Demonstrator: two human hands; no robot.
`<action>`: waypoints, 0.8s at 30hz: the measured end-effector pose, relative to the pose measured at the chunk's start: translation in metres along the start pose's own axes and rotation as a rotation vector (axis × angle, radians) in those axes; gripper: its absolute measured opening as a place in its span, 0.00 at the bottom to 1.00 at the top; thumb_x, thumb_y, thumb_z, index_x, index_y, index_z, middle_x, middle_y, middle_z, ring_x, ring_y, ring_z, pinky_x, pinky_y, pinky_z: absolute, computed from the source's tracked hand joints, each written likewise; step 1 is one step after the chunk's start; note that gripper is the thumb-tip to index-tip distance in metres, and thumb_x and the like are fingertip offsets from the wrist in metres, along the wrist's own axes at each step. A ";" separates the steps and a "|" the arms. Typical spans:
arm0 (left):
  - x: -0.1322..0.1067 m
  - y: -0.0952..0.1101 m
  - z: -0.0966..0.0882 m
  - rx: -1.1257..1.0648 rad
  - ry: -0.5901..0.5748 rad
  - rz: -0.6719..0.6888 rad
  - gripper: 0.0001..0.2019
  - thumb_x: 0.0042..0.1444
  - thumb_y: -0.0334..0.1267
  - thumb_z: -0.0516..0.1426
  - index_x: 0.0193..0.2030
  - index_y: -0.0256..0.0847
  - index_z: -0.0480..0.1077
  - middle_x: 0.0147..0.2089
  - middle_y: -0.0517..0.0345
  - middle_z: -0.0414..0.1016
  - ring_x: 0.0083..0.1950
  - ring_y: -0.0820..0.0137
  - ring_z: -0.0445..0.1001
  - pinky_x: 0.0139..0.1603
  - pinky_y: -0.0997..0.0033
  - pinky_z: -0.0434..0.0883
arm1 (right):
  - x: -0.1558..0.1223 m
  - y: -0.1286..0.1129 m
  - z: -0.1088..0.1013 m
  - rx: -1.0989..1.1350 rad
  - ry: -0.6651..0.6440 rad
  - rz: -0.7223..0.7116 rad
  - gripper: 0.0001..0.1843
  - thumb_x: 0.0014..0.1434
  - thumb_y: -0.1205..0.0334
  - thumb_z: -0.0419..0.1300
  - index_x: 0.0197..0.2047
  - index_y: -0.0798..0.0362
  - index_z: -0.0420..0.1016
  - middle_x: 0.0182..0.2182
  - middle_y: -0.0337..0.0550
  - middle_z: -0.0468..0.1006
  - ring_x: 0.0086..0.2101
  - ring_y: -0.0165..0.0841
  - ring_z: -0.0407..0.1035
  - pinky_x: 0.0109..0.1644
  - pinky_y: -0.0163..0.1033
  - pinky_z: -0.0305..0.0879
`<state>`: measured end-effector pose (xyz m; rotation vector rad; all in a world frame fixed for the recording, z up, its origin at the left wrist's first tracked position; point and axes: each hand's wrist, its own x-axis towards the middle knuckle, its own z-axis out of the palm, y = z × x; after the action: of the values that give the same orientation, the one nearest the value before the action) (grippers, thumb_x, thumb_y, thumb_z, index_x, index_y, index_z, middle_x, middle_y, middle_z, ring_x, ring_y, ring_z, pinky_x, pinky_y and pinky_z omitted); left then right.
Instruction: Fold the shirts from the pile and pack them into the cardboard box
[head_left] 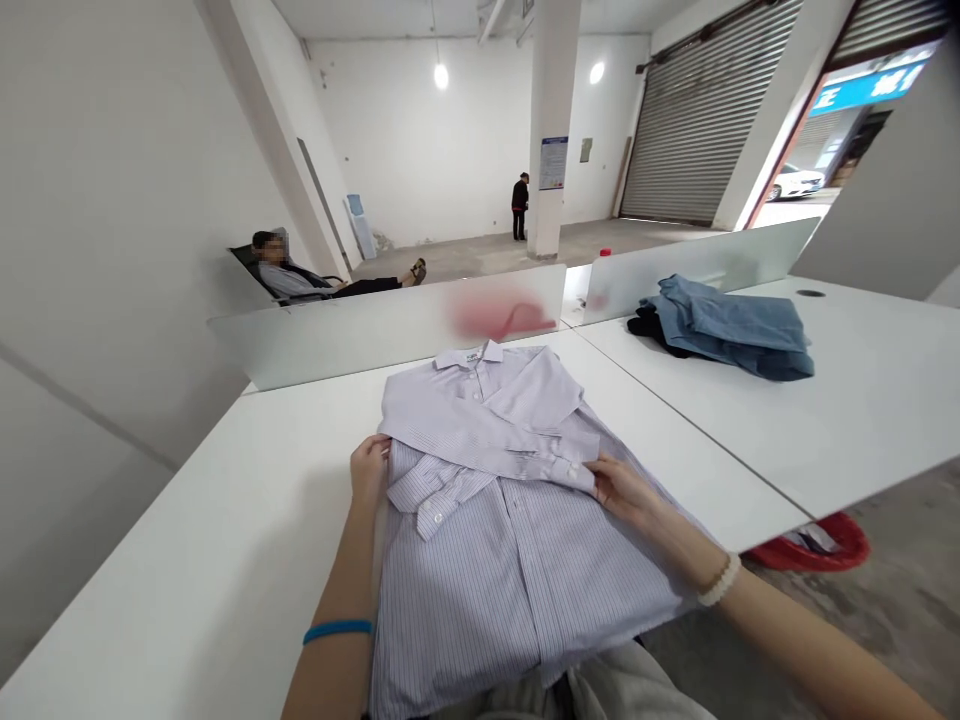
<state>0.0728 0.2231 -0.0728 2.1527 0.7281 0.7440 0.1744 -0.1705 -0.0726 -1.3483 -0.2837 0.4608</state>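
A light striped button-up shirt [480, 570] lies front up on the white table, its collar at the far end and its lower hem hanging over the near edge. Both sleeves are folded across the chest, one cuff pointing left and the other right. My left hand [369, 468], with a blue band on the wrist, grips the shirt's left side edge; its fingertips are partly hidden by the cloth. At the right-pointing cuff, my right hand [621, 488] pinches the sleeve end between thumb and fingers. A white beaded bracelet [721, 580] circles that wrist.
Folded blue jeans [731, 320] lie over a black item on the right part of the white table [247, 520]. Frosted dividers [405, 335] stand along the far edge. A red bin [851, 540] is below at right. One person reclines in a chair [244, 265]; another stands near the pillar.
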 end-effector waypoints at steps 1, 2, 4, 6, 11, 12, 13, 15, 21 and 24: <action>-0.002 -0.001 0.000 0.006 0.009 -0.013 0.17 0.53 0.35 0.42 0.39 0.36 0.71 0.36 0.50 0.77 0.37 0.65 0.76 0.38 0.65 0.72 | -0.002 0.006 -0.006 -0.020 0.009 -0.027 0.05 0.55 0.57 0.57 0.35 0.47 0.70 0.29 0.43 0.77 0.29 0.36 0.74 0.34 0.43 0.76; -0.005 -0.001 0.001 0.021 0.017 -0.021 0.16 0.52 0.35 0.43 0.37 0.37 0.71 0.35 0.52 0.77 0.35 0.65 0.75 0.37 0.65 0.71 | -0.004 0.010 -0.012 -0.041 0.010 -0.048 0.08 0.56 0.57 0.56 0.38 0.47 0.71 0.32 0.45 0.78 0.31 0.38 0.75 0.35 0.44 0.76; -0.009 0.001 0.002 0.066 0.035 -0.023 0.14 0.52 0.36 0.44 0.35 0.40 0.70 0.34 0.54 0.76 0.34 0.65 0.74 0.37 0.64 0.71 | -0.012 0.015 -0.025 -0.081 0.008 -0.056 0.14 0.57 0.57 0.54 0.46 0.48 0.70 0.39 0.48 0.79 0.37 0.41 0.75 0.39 0.48 0.76; -0.011 0.005 0.001 0.124 0.062 -0.009 0.14 0.53 0.36 0.44 0.35 0.41 0.70 0.36 0.53 0.76 0.37 0.63 0.74 0.39 0.63 0.70 | -0.023 0.014 -0.037 -0.111 0.058 -0.046 0.23 0.57 0.56 0.54 0.56 0.48 0.66 0.47 0.50 0.76 0.44 0.43 0.74 0.44 0.50 0.74; -0.009 0.025 -0.005 0.298 0.109 0.123 0.17 0.56 0.36 0.43 0.44 0.36 0.69 0.49 0.39 0.71 0.54 0.51 0.67 0.54 0.48 0.63 | -0.045 -0.017 -0.041 -0.492 0.317 -0.343 0.32 0.61 0.54 0.51 0.67 0.42 0.48 0.66 0.44 0.51 0.63 0.43 0.52 0.63 0.57 0.55; -0.011 0.032 -0.001 0.325 0.076 0.183 0.18 0.57 0.36 0.43 0.46 0.35 0.69 0.52 0.38 0.70 0.57 0.51 0.65 0.57 0.46 0.60 | -0.045 -0.027 -0.034 -0.635 0.289 -0.431 0.30 0.63 0.54 0.49 0.67 0.42 0.50 0.67 0.43 0.48 0.64 0.43 0.47 0.65 0.57 0.49; -0.014 0.039 0.004 0.347 0.022 0.253 0.18 0.59 0.37 0.43 0.48 0.36 0.69 0.54 0.39 0.69 0.59 0.52 0.63 0.60 0.46 0.57 | -0.043 -0.037 -0.024 -0.784 0.222 -0.506 0.27 0.64 0.53 0.47 0.66 0.42 0.52 0.67 0.42 0.48 0.65 0.43 0.44 0.66 0.56 0.46; -0.025 0.051 0.022 0.379 -0.120 0.400 0.19 0.61 0.40 0.44 0.53 0.38 0.68 0.60 0.44 0.67 0.64 0.56 0.59 0.66 0.49 0.49 | -0.032 -0.052 0.000 -1.030 0.045 -0.589 0.23 0.66 0.54 0.47 0.64 0.44 0.58 0.66 0.45 0.51 0.65 0.44 0.45 0.66 0.56 0.46; -0.059 0.054 0.069 0.483 -0.448 0.612 0.23 0.64 0.47 0.44 0.63 0.43 0.61 0.67 0.52 0.58 0.69 0.60 0.53 0.67 0.50 0.48 | 0.021 -0.035 0.059 -1.208 -0.143 -0.579 0.20 0.63 0.56 0.56 0.55 0.55 0.66 0.52 0.48 0.68 0.47 0.38 0.67 0.50 0.50 0.67; -0.052 0.039 0.063 0.578 -0.455 0.579 0.26 0.64 0.49 0.44 0.65 0.40 0.58 0.68 0.47 0.55 0.69 0.57 0.50 0.67 0.46 0.47 | 0.037 -0.016 0.066 -1.230 -0.169 -0.558 0.19 0.62 0.56 0.57 0.54 0.55 0.67 0.50 0.47 0.70 0.45 0.37 0.69 0.47 0.48 0.69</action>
<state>0.0919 0.1371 -0.0922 2.9762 0.0586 0.2945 0.1798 -0.0979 -0.0456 -2.2970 -1.1775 -0.1474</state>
